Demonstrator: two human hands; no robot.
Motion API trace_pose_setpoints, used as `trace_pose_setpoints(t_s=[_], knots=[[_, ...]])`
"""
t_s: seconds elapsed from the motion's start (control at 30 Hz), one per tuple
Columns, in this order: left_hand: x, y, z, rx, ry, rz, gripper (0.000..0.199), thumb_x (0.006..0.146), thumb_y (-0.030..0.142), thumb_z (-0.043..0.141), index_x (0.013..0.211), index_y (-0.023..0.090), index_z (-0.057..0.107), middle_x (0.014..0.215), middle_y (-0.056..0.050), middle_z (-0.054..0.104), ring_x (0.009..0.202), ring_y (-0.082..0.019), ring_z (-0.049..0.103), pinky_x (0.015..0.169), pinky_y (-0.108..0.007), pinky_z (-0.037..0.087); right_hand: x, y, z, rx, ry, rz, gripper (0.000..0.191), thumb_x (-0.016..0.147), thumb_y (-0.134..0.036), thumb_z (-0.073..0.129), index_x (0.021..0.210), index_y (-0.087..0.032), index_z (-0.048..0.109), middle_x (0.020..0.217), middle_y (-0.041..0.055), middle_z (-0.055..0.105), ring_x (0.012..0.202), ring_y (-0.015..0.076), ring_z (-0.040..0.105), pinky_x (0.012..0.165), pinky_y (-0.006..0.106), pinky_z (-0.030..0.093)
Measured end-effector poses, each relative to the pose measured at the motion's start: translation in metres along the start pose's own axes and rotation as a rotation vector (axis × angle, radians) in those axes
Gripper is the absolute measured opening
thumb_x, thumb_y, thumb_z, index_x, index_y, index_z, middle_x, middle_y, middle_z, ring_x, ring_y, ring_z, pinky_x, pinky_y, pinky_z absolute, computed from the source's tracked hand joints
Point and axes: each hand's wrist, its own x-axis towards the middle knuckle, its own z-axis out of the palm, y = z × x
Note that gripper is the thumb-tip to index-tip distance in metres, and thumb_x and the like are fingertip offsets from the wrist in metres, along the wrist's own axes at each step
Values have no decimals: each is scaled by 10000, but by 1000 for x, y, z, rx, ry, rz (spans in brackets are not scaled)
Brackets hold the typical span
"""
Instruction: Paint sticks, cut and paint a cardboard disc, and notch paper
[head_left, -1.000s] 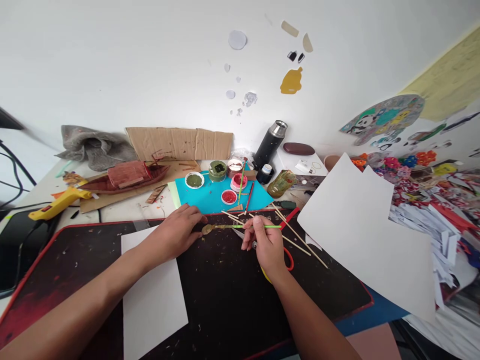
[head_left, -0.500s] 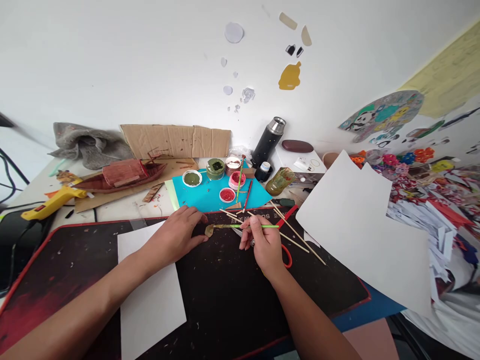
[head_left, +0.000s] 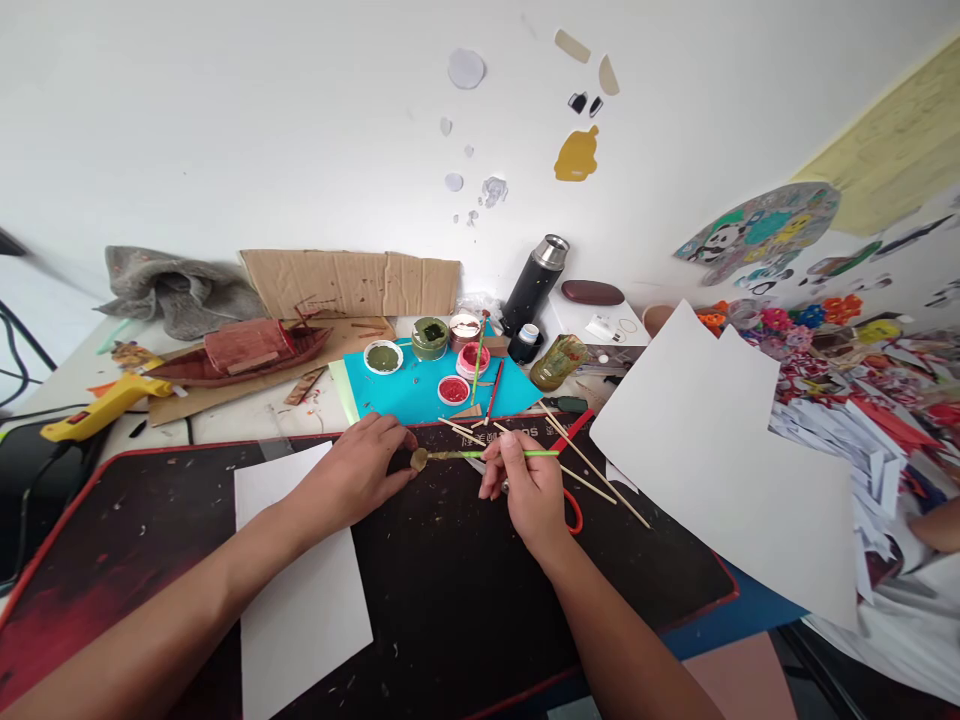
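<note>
My right hand [head_left: 525, 490] pinches a thin paintbrush [head_left: 538, 453] with a green handle, held level and pointing left. Its bristle end meets a small round olive-brown piece [head_left: 418, 459]. The fingertips of my left hand [head_left: 367, 460] close on that piece from the left. Below that wrist lies a white sheet of paper [head_left: 304, 610]. Red-handled scissors [head_left: 574, 512] lie partly hidden behind my right hand, among several thin wooden sticks [head_left: 592, 484]. Beyond the hands, a jar of green paint [head_left: 430, 340] and its green-smeared lid [head_left: 383, 357] rest on blue card [head_left: 397, 392].
Red paint [head_left: 473, 359] stands beside the green. A model boat [head_left: 247, 355] and yellow glue gun [head_left: 105, 400] are at left. A black thermos [head_left: 534, 285] and murky glass [head_left: 559, 362] stand at back. Large white paper [head_left: 697, 440] covers the right; another person's arm [head_left: 937, 527] shows there.
The small round piece has turned slightly between the left fingertips, showing more of its flat face. Another person's forearm has come in at the right edge. Both my hands stay nearly in place.
</note>
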Motion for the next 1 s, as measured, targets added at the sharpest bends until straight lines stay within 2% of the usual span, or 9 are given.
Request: trace_pose_setpoints(t_s=[0.1, 0.27, 0.47, 0.63, 0.83, 1.0], knots=[[0, 1, -1, 3, -12, -10, 144, 960, 337, 707, 1073, 248, 714, 1107, -86, 754, 1088, -340, 682, 979, -493, 549, -1, 1, 0, -5, -18, 7, 614, 1035, -779, 599, 835, -209, 710, 580, -12, 642, 472, 141, 640, 454, 230, 459], [0, 0, 2, 23, 2, -9, 154, 947, 340, 723, 1065, 240, 715, 1102, -90, 748, 1083, -347, 681, 976, -501, 555, -1, 2, -1, -16, -26, -8, 614, 1062, -753, 581, 800, -210, 697, 510, -23, 601, 464, 145, 633, 475, 237, 461], [-1, -1, 5, 59, 15, 2, 157, 959, 346, 716, 1070, 234, 719, 1071, -92, 738, 1050, -341, 676, 958, -485, 559, 1, 1, -1, -11, -9, -9, 615, 1046, -771, 592, 834, -205, 709, 586, -10, 646, 481, 138, 644, 463, 228, 456], [-1, 0, 4, 56, 20, 8, 163, 965, 350, 712, 1071, 226, 728, 1080, -99, 740, 1065, -348, 677, 966, -491, 559, 0, 5, -2, -4, -15, -8, 616, 1064, -751, 580, 800, -206, 693, 505, -25, 597, 462, 142, 628, 474, 229, 455], [-1, 0, 2, 55, 12, 1, 168, 965, 339, 707, 1085, 224, 731, 1095, -99, 749, 1077, -347, 683, 973, -491, 557, 0, 4, -1, -8, -10, -10, 616, 1046, -773, 587, 833, -208, 712, 570, -11, 641, 473, 142, 638, 462, 230, 450], [-1, -1, 4, 66, 13, 5, 157, 971, 337, 708, 1071, 220, 738, 1100, -98, 752, 1071, -343, 682, 971, -494, 551, 0, 0, -2, 12, -18, -3, 619, 1058, -754, 584, 783, -210, 688, 489, -27, 584, 447, 152, 633, 474, 240, 461]])
